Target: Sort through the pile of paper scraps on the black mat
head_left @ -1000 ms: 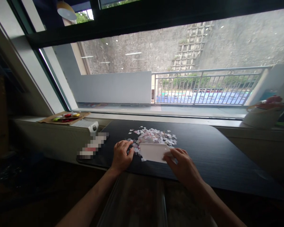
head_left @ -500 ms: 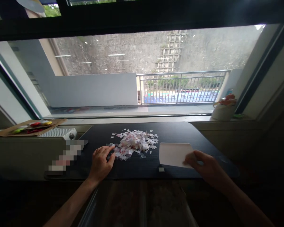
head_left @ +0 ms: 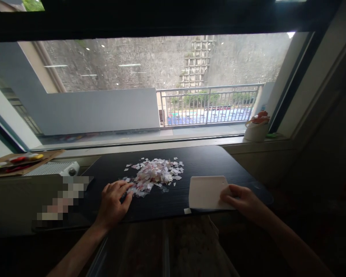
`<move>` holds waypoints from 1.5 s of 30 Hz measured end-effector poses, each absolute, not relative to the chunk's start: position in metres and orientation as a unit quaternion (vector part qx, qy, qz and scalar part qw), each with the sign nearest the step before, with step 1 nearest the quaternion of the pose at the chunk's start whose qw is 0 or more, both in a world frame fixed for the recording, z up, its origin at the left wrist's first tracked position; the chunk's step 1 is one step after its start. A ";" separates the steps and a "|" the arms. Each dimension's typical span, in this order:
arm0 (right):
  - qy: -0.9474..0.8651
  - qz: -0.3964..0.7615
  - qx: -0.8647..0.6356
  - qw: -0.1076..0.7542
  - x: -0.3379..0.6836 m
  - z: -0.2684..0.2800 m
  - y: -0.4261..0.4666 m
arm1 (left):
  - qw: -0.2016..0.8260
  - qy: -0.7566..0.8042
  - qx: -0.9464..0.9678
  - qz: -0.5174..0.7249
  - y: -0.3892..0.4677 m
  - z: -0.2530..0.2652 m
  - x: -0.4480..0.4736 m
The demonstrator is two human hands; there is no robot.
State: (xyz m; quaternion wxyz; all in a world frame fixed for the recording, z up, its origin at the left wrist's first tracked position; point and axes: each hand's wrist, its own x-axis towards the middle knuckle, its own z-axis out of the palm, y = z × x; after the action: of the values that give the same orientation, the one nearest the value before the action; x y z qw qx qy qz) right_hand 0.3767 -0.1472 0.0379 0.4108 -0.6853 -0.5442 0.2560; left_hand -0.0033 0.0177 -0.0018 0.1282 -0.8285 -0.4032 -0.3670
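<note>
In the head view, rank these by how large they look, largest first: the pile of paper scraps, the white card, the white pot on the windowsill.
1. pile of paper scraps
2. white card, though it lies nearer the camera
3. white pot, farthest away, so its true size is unsure

A dark table (head_left: 207, 157) carried a heap of small paper scraps (head_left: 155, 175), which lay just beyond the left hand (head_left: 113, 204) and touched its fingertips. A flat white card (head_left: 205, 192) lay under the right hand's (head_left: 243, 200) fingers, with one stray scrap (head_left: 187, 211) near its front corner.
</note>
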 end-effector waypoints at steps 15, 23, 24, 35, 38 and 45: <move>-0.541 0.252 -0.653 0.466 0.358 0.044 -0.146 | 0.083 -0.389 -0.865 -0.307 0.012 0.000 0.003; -0.567 0.172 -0.654 0.470 0.313 0.026 -0.093 | 0.080 -0.418 -0.852 -0.304 0.005 0.005 0.010; -0.577 0.159 -0.658 0.458 0.308 0.025 -0.090 | 0.078 -0.423 -0.850 -0.304 0.004 0.006 0.011; -0.631 0.128 -0.624 0.442 0.281 0.019 -0.067 | 0.043 -0.420 -0.852 -0.311 0.000 0.005 0.015; -0.634 0.128 -0.622 0.441 0.274 0.018 -0.059 | 0.026 -0.423 -0.852 -0.307 -0.001 0.005 0.016; -0.639 0.090 -0.628 0.435 0.280 0.014 -0.056 | 0.024 -0.428 -0.849 -0.310 0.000 0.003 0.018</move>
State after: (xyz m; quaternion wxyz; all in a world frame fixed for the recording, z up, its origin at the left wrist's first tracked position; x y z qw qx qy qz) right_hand 0.2804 -0.0561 0.0144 0.4346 -0.6279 -0.6394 0.0901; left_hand 0.0182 0.0001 0.0029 0.0235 -0.8488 -0.4275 -0.3101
